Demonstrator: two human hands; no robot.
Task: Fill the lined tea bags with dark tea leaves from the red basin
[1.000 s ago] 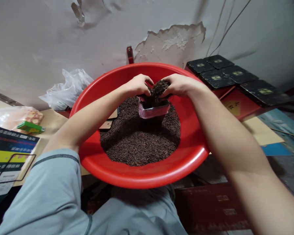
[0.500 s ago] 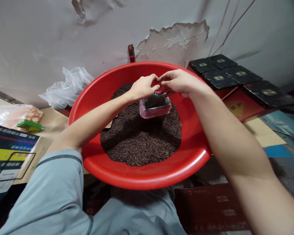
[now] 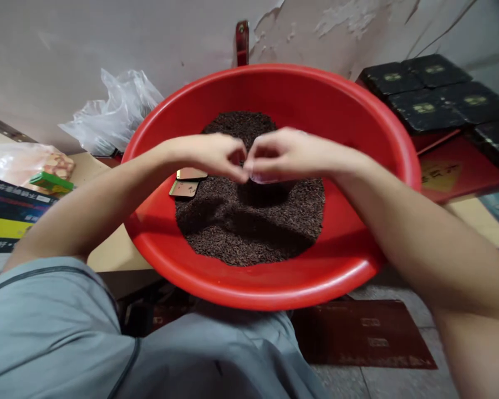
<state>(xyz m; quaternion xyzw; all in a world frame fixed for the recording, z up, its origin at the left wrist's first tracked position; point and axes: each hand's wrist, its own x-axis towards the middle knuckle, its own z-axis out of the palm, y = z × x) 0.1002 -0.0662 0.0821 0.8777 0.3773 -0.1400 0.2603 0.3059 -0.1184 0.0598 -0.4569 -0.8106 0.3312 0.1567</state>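
- My left hand (image 3: 218,155) and right hand (image 3: 285,155) are now hanging closer to the middle of the red basin (image 3: 249,293), where a moment ago they were reaching toward its far side
- My view is shifting too, so the basin is sitting higher before me and the flat gold pieces (image 3: 183,189) at its left are showing more fully
- The small box (image 3: 266,178) is staying inside the basin, above the dark leaf bits (image 3: 241,249), but my hands are now covering nearly all of it; only a clear, faintly pink edge is peeking out under my right fingers
- The clump of leaf that was showing between my hands a second ago is no longer showing
- My thumbs and fingers are curling inward on both sides, and the tips are meeting or nearly meeting; I cannot tell whether either hand is gripping the box, pinching leaf or holding nothing
- For the work, I am judging that this is moving on from handling a loose clump to working close in at the box
- With my knuckles blocking its opening, I am not seeing how full the box is, so I am leaving that unjudged
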